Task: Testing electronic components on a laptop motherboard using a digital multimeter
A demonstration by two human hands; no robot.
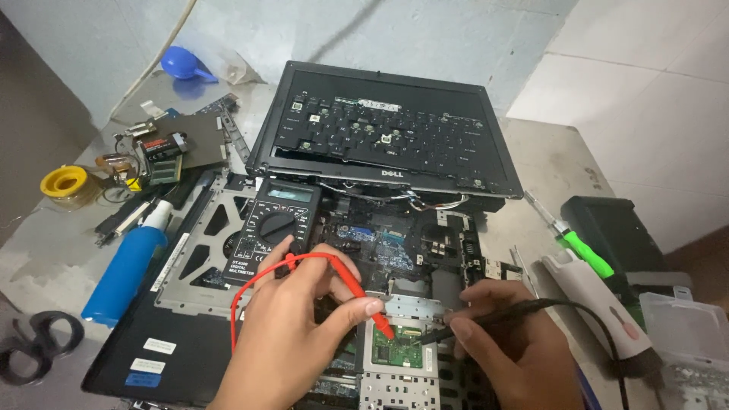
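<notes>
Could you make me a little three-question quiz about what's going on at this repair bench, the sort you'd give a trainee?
1. Which colour of probe does the left hand hold?
2. True or false: the black multimeter lies on the opened laptop base.
3. What stands left of the laptop: A) a blue bottle, B) a red mug, C) a white kettle?

Key:
1. The red probe, its tip on the small green circuit board; the right hand holds the black probe.
2. True, just in front of the detached keyboard.
3. A, the blue bottle with a white cap.
</notes>
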